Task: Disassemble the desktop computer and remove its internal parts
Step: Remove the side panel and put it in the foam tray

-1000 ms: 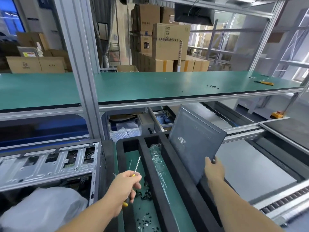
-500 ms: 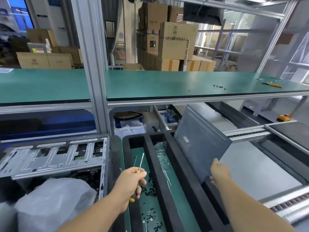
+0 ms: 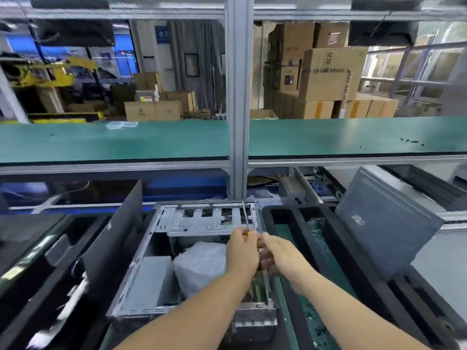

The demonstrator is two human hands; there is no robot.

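Background: stacked cardboard boxes [image 3: 331, 72] are seen behind a grey metal post [image 3: 238, 97], in a warehouse-like room.
Shelf: a long green shelf [image 3: 113, 140] runs across the view; a few small dark screws [image 3: 412, 141] lie on it at the right.
Bench: the lower bench [image 3: 429, 261] carries the work, below the shelf.
Computer case: the open computer case [image 3: 161, 274] lies on its side in the middle, its drive cage [image 3: 202, 219] at the far end; a grey box [image 3: 149, 281] and a crumpled white plastic bag [image 3: 199, 263] are seen inside it.
Foam tray: a black foam tray [image 3: 336, 248] sits just right of the case; a grey side panel [image 3: 384, 223] is leaned tilted in it.
Left panel: a dark panel [image 3: 113, 236] stands tilted left of the case.
Left hand: the left hand [image 3: 241, 251] is held over the case, its fingers curled round a screwdriver [image 3: 246, 219] whose shaft points up over the drive cage.
Right hand: the right hand [image 3: 280, 256] is just beside the left; its fingers are blurred, so whether anything is gripped cannot be told.
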